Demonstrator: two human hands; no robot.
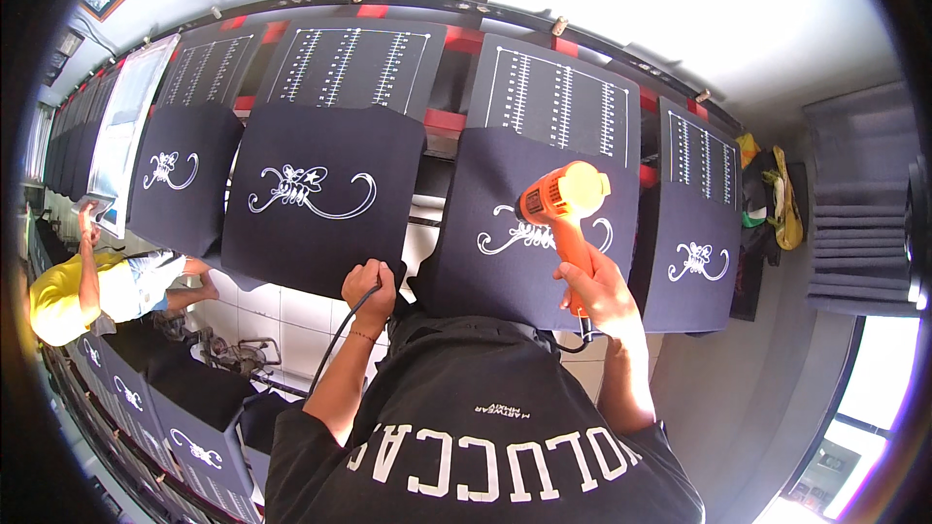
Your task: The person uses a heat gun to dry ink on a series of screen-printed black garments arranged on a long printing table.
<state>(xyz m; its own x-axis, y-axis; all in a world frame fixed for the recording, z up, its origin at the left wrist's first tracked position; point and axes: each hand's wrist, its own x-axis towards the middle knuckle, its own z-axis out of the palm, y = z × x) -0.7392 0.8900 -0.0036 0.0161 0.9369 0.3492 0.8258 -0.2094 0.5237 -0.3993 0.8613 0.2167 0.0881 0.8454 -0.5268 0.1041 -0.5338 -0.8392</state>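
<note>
My right hand (pixel 604 293) is wrapped round the handle of an orange heat gun (pixel 563 196), held over a dark fabric piece (pixel 476 277) with a white swirl print that the gun partly covers. Lower left of it, my left hand (pixel 369 289) is closed round a black cord (pixel 338 338), beside the front edge of another dark fabric piece (pixel 311 257) bearing the same kind of white print (pixel 309 192). Both pieces lie on dark boards (pixel 544 68) marked with white ruled lines. The cord's path behind my body is hidden.
More boards with printed fabric (pixel 697 233) line the long rack on both sides. At the far left a person in a yellow top (pixel 60 299) holds a silver-framed screen (pixel 131 126). Behind me on the left runs another row of printed pieces (pixel 194 446). Bags (pixel 782 196) hang at the right.
</note>
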